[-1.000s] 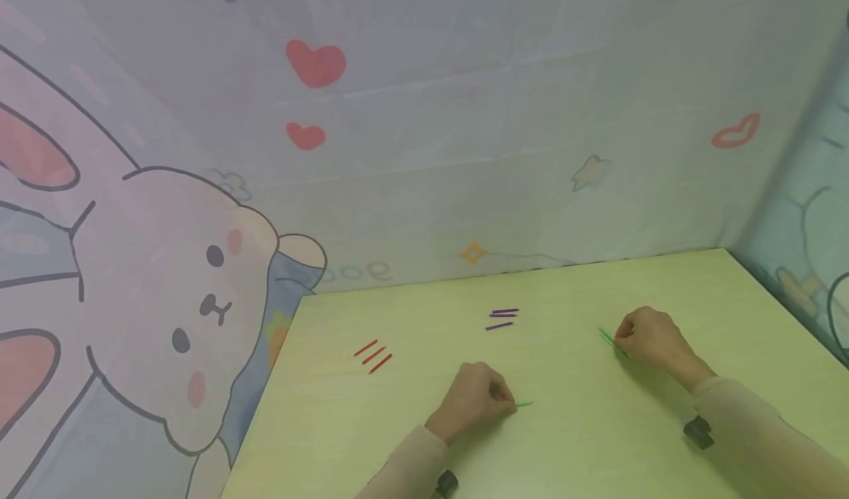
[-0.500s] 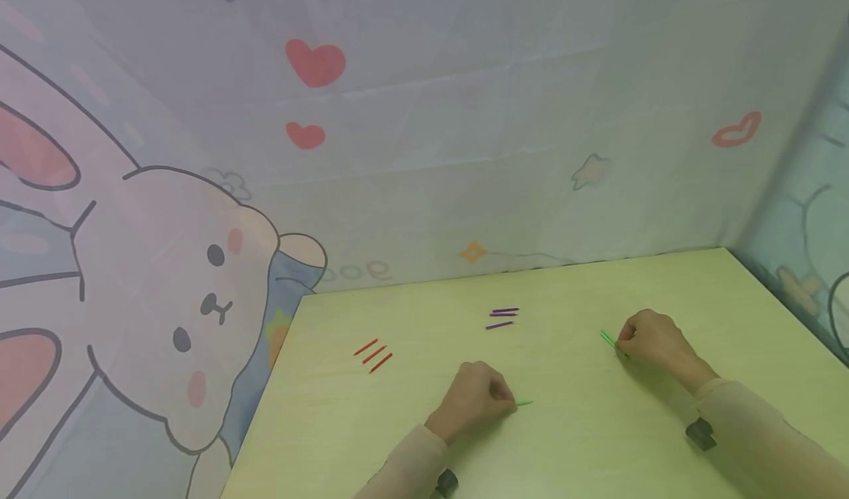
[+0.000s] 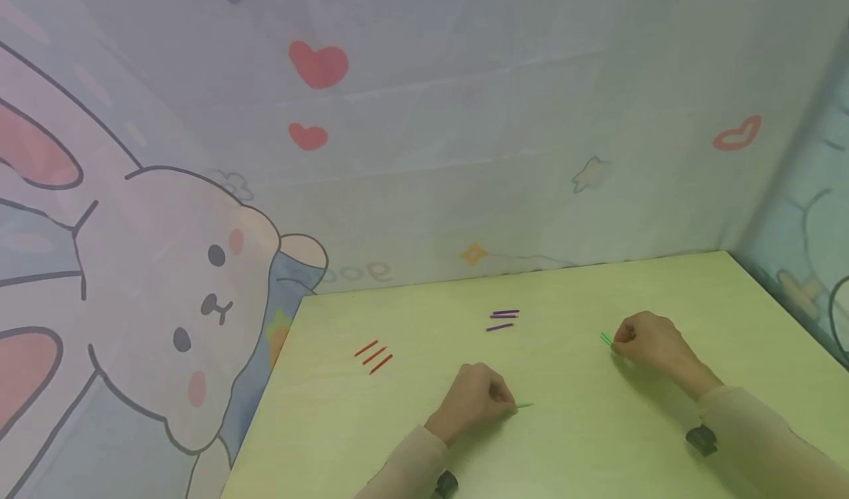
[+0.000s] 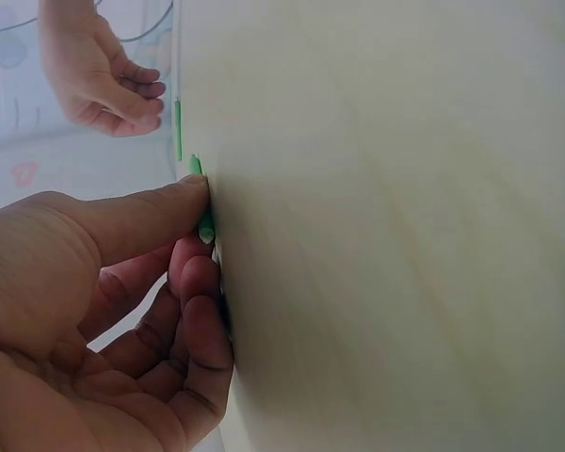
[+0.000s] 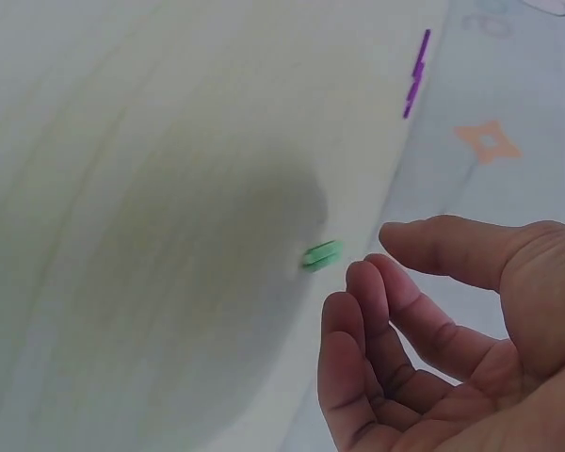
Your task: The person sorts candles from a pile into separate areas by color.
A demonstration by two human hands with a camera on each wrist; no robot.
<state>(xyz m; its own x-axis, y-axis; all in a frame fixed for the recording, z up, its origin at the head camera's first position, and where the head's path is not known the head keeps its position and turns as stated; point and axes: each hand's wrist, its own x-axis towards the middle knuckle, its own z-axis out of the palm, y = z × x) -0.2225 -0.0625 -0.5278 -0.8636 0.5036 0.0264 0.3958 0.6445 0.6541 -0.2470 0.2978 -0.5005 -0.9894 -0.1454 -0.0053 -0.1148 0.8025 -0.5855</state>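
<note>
My left hand (image 3: 472, 402) pinches a short green stick (image 4: 205, 229) between thumb and forefinger, close against the table top; its end (image 3: 525, 405) points right in the head view. My right hand (image 3: 653, 344) hovers at two green sticks (image 3: 606, 339) lying side by side on the table. In the right wrist view, the right hand (image 5: 433, 330) has its thumb apart from the loosely bent fingers, with nothing between them. The pair of green sticks (image 5: 322, 255) lies just beyond the fingertips there. From the head, the hand partly covers that pair.
Three red sticks (image 3: 374, 357) lie slanted and parallel on the table's left part. Farther back are three purple sticks (image 3: 504, 317), two of them close together. The pale yellow-green table (image 3: 564, 455) ends at a wall cloth (image 3: 431, 211) printed with a rabbit and hearts.
My right hand has shifted slightly toward the table's front, and less of the two green sticks shows past its fingertips. The left hand has stayed in place with its green stick.
</note>
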